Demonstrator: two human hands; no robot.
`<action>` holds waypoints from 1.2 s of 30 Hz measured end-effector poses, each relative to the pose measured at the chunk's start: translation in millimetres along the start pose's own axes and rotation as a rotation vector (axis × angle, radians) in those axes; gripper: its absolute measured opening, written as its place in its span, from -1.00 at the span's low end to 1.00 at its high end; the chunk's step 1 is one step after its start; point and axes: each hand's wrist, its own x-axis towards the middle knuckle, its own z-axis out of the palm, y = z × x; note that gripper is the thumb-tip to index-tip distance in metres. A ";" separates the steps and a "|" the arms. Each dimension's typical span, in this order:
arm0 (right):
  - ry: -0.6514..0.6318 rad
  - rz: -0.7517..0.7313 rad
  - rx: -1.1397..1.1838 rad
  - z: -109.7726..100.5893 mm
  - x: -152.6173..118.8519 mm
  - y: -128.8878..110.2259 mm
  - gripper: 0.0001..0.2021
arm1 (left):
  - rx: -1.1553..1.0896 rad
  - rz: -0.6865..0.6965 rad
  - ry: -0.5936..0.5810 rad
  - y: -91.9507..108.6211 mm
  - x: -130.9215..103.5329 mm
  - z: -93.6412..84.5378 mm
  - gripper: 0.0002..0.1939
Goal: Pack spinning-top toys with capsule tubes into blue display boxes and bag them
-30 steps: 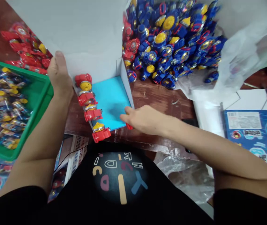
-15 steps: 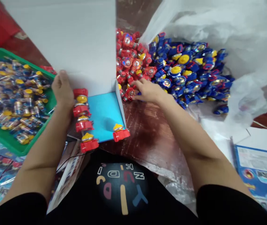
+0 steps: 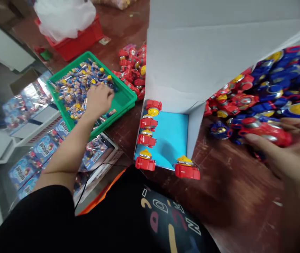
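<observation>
My right hand (image 3: 299,151) grips a red toy watch (image 3: 271,131) with silver parts, beside the pile of blue toy watches (image 3: 268,84). Over in the green tray (image 3: 127,96), my left hand (image 3: 99,100) reaches down among small tubes with yellow caps (image 3: 73,88); its fingers look curled, and their tips are hidden. Between my hands stands an open white box (image 3: 176,66) with a light blue bottom (image 3: 171,137). Several red toy watches with yellow tops (image 3: 147,140) line its left edge, and another red one (image 3: 187,168) sits at its front right corner.
More red toy watches (image 3: 132,68) lie behind the tray, with others right of the box. A red crate (image 3: 78,40) holding a white plastic bag (image 3: 65,17) is at the back left. Printed blue packages (image 3: 44,147) are stacked below left. A black cord (image 3: 92,172) crosses near my body.
The view has swung left. My left hand has left the box's edge and gone into the green tray. My right hand has lifted a red toy watch from the pile.
</observation>
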 end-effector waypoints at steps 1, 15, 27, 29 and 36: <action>0.018 0.071 -0.014 -2.6 -6.3 -10.1 -0.34 | 0.087 -0.034 -0.124 -19.4 -2.5 -3.3 -0.64; -0.388 -0.465 -0.300 65.1 -16.3 -146.6 -0.61 | -0.520 0.553 -0.385 116.1 -81.6 -53.6 -0.73; -0.643 -0.302 -0.246 72.3 -28.4 -152.9 -0.66 | -0.291 1.166 -0.129 167.0 -91.9 -14.4 -0.74; -0.672 0.019 0.057 76.7 -30.6 -151.8 -0.62 | -0.180 1.297 0.077 164.4 -89.3 -10.5 -0.74; -0.570 0.511 0.371 68.3 -19.6 -172.7 -0.58 | -0.221 1.115 0.075 169.1 -71.2 -20.9 -0.52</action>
